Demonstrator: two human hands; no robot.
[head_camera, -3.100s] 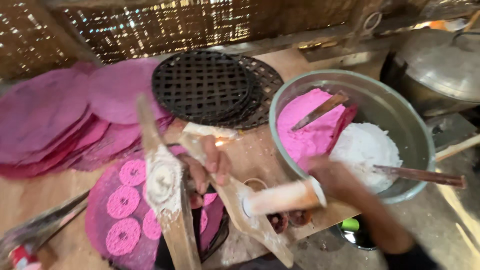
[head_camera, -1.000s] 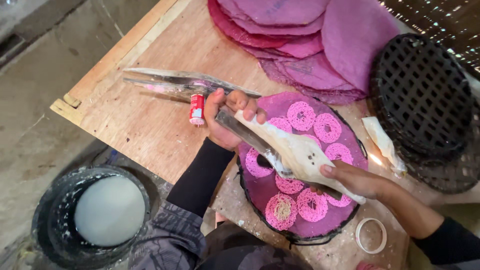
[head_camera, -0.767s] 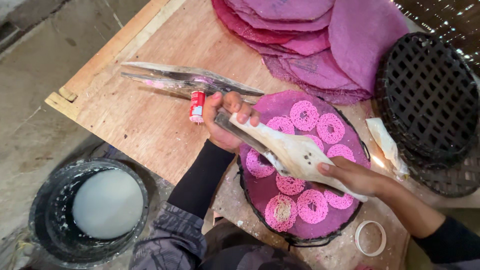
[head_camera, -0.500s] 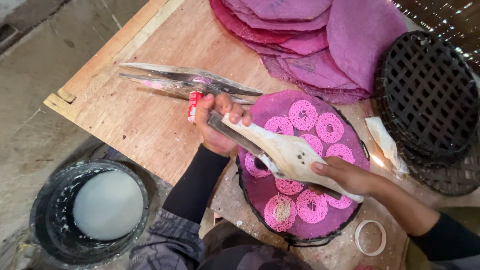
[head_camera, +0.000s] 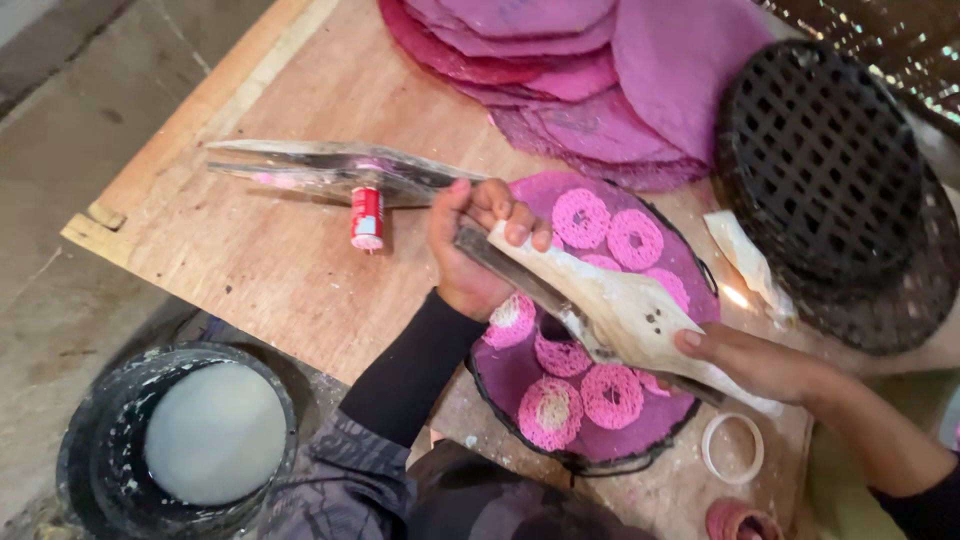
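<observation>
Plywood table, pink discs, black bucket, concrete floor

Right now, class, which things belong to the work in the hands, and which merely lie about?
In use:
left hand
right hand
wooden press
round tray
pink noodle rounds

Lying about:
black woven trays
pink sheets
bucket
red-capped tube
</observation>
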